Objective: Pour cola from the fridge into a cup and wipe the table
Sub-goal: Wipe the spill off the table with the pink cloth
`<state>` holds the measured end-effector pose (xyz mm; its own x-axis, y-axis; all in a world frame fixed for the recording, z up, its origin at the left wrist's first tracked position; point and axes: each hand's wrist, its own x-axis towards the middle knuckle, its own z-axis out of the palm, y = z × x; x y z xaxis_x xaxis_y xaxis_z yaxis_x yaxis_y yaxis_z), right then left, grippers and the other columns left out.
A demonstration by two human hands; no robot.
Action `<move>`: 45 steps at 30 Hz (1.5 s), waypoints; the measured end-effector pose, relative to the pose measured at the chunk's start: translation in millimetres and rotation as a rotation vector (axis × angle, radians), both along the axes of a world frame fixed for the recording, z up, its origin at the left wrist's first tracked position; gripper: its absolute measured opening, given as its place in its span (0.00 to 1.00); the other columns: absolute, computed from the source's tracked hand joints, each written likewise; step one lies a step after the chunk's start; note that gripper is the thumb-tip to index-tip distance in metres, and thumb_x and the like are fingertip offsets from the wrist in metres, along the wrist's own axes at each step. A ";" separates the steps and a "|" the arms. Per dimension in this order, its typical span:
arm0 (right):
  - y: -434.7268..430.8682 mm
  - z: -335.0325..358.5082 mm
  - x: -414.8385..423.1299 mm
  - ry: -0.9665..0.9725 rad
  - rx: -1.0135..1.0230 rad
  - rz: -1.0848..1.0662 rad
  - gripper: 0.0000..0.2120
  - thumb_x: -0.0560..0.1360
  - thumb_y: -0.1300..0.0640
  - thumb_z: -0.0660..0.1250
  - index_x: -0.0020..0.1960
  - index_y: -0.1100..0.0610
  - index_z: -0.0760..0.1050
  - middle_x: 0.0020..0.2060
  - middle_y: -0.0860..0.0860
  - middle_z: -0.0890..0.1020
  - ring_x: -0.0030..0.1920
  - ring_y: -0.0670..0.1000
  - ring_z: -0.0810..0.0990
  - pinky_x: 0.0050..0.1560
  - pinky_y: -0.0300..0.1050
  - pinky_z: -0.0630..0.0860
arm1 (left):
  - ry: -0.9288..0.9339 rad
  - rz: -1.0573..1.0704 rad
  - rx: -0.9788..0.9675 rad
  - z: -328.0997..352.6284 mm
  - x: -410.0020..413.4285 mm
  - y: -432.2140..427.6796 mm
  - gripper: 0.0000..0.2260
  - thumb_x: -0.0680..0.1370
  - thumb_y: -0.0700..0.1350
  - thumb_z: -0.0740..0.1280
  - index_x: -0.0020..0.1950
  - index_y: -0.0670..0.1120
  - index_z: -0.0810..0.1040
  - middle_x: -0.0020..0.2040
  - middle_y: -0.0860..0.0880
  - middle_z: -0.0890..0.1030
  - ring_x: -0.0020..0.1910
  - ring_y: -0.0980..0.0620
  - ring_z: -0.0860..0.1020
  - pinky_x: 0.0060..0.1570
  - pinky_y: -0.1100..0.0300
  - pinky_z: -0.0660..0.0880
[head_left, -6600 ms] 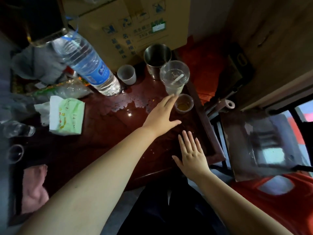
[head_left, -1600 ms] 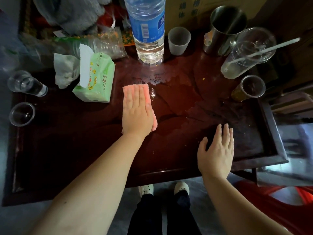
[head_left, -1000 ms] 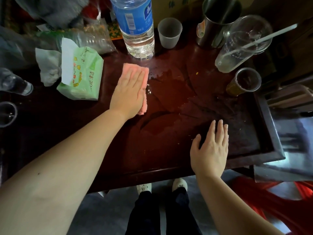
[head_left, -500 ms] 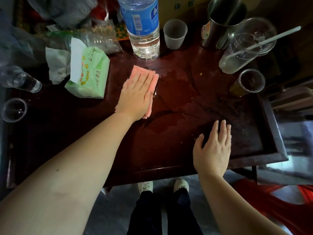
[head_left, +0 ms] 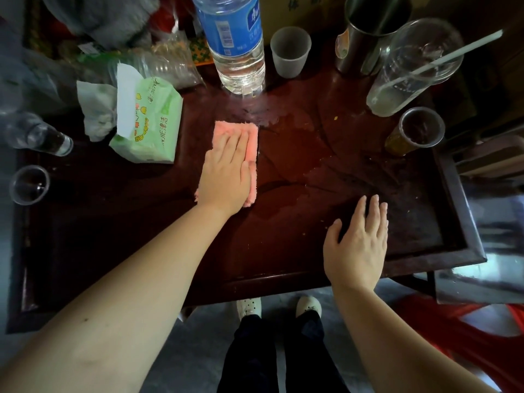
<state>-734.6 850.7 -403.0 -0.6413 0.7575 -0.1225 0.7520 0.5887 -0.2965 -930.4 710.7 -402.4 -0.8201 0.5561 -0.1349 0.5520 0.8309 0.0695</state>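
Head view: pouring seems done, a cup (head_left: 415, 131) holding brown drink; wiping is midway. The left hand (head_left: 226, 171), fingers straight and together, presses the pink cloth (head_left: 235, 129) on the bench (head_left: 113, 251) beside an unwiped wet patch (head_left: 295, 148); the right hand (head_left: 357, 245) rests flat, fingers spread. Chinese print on the bottle (head_left: 235, 38) and tissue pack (head_left: 150, 123) is unreadable

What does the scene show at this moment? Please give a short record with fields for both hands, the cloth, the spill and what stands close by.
left hand: flat, fingers straight, pressing on the pink cloth
right hand: open, resting on the table near its front edge
spill: wet patch just right of the cloth
close by: water bottle behind the cloth; green tissue pack to its left
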 end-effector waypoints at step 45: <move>0.5 0.0 -0.3 -0.010 -0.010 -0.001 0.28 0.79 0.52 0.55 0.76 0.61 0.54 0.76 0.57 0.55 0.76 0.53 0.48 0.75 0.51 0.50 | -0.053 -0.281 -0.008 11.0 -34.3 23.0 0.28 0.78 0.50 0.41 0.78 0.46 0.58 0.78 0.50 0.59 0.76 0.49 0.54 0.71 0.51 0.52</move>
